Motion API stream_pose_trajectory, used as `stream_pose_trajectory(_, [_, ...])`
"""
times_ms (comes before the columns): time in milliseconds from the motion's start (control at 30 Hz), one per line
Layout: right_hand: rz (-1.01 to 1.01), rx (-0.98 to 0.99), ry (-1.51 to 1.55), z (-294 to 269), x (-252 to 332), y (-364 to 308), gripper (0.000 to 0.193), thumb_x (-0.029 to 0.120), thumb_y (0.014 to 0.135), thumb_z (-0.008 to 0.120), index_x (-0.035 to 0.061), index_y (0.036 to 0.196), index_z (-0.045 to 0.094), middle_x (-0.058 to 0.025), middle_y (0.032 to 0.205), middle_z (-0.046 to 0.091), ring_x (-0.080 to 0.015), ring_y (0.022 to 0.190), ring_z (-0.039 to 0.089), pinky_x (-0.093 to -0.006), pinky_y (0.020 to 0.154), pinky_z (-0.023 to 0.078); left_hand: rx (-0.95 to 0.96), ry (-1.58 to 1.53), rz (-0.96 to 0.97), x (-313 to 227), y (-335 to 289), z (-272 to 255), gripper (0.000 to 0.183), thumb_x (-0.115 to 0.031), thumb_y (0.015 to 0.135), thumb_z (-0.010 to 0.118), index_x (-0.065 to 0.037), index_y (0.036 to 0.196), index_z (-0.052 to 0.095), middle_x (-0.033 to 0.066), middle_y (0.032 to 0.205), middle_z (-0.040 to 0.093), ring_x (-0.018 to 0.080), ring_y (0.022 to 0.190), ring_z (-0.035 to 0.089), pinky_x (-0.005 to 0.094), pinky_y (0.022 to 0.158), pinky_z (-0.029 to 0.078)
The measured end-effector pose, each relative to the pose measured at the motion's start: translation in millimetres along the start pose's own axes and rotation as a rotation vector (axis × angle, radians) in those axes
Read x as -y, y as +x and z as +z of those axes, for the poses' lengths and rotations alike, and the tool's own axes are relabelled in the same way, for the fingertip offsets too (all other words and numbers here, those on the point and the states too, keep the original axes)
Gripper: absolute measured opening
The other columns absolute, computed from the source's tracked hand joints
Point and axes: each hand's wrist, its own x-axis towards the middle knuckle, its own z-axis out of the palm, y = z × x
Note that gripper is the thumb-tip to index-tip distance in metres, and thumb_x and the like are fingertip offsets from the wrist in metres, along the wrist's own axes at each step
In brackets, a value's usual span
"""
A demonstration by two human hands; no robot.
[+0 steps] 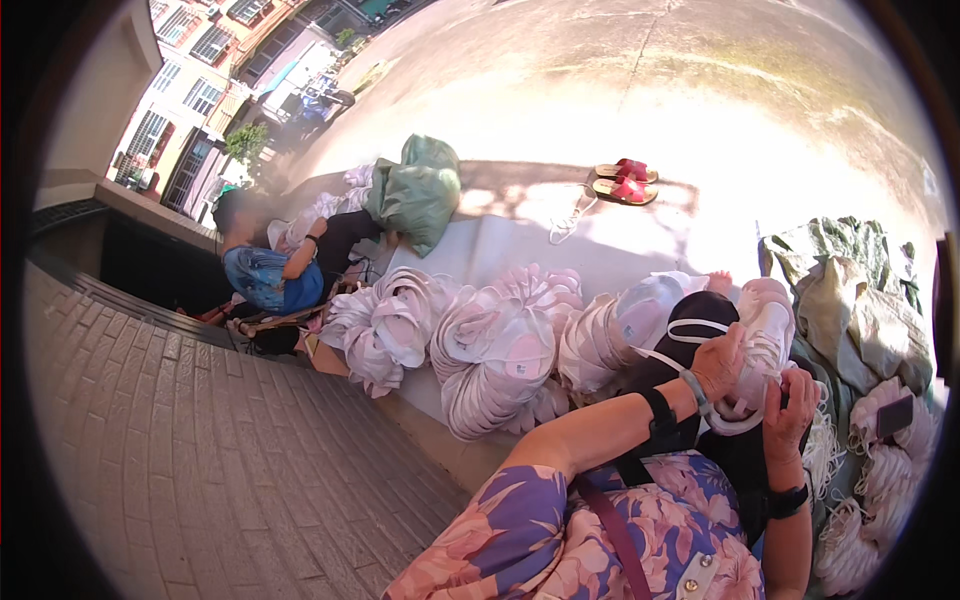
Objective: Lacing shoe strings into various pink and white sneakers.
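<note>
A pale pink and white shoe upper (766, 312) lies over my lap, its toe pointing away from me and its throat toward my body. My left hand (716, 364) is closed at the upper's left side, and a white shoelace (692, 324) loops out from it over my dark-clad knee. On the other side, the fingertips of my right hand (790, 402) pinch together at the lacing edge, where lace seems to be between them. My fingers partly hide the eyelets.
Bundles of stacked pale shoe uppers (500, 350) line the sheet to my left. Laced uppers (885, 470), a dark phone (895, 417) and sacks (850, 300) lie right. Red sandals (627, 184) stand ahead. Another person (270, 270) sits far left beside a green sack (418, 195).
</note>
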Motion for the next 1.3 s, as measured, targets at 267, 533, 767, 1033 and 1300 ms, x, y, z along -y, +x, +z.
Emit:
stream_pose_trajectory(267, [-0.240, 0.261, -0.089, 9, 11, -3, 0.016, 0.006, 0.075, 0.053, 0.0010, 0.091, 0.054, -0.0154, 0.096, 0.051, -0.0339, 0.093, 0.049, -0.0461, 0.088, 0.034, -0.117, -0.038, -0.113, 13, -4, 28, 0.029, -0.011, 0.078, 0.052, -0.003, 0.101, 0.036, 0.0213, 0.074, 0.056, 0.0400, 0.074, 0.057, 0.0471, 0.062, 0.045])
stream_pose_trajectory(533, [-0.167, 0.206, -0.051, 31, -8, 5, 0.018, 0.010, 0.078, 0.054, -0.0023, 0.091, 0.057, -0.0158, 0.106, 0.053, -0.0362, 0.106, 0.047, -0.0442, 0.089, 0.037, 0.028, 0.221, 0.328, -15, -15, 3, 0.028, -0.013, 0.072, 0.055, 0.002, 0.096, 0.053, 0.0155, 0.084, 0.054, 0.0300, 0.077, 0.057, 0.0362, 0.067, 0.048])
stream_pose_trajectory(767, [-0.097, 0.200, -0.041, 43, -6, 11, 0.015, 0.011, 0.077, 0.055, -0.0039, 0.082, 0.055, -0.0156, 0.101, 0.054, -0.0352, 0.101, 0.049, -0.0442, 0.086, 0.039, 0.052, 0.424, 0.217, 2, -20, 16, 0.027, -0.013, 0.075, 0.052, 0.004, 0.096, 0.051, 0.0162, 0.082, 0.055, 0.0272, 0.076, 0.058, 0.0331, 0.063, 0.049])
stream_pose_trajectory(1033, [-0.033, 0.082, 0.015, 56, -7, 5, 0.013, 0.008, 0.076, 0.054, -0.0034, 0.081, 0.055, -0.0159, 0.093, 0.053, -0.0346, 0.091, 0.050, -0.0422, 0.079, 0.040, -0.013, 0.197, 0.010, 0, -18, 21, 0.016, -0.014, 0.080, 0.049, 0.000, 0.086, 0.053, 0.0171, 0.076, 0.059, 0.0315, 0.073, 0.061, 0.0377, 0.066, 0.050])
stream_pose_trajectory(1300, [-0.117, 0.017, -0.056, 73, -36, -12, 0.013, 0.013, 0.076, 0.056, -0.0002, 0.075, 0.056, -0.0148, 0.092, 0.055, -0.0346, 0.090, 0.051, -0.0435, 0.078, 0.043, 0.074, 0.227, 0.027, 0, -17, 26, 0.018, -0.012, 0.082, 0.046, 0.001, 0.088, 0.056, 0.0185, 0.084, 0.060, 0.0312, 0.081, 0.061, 0.0358, 0.071, 0.050])
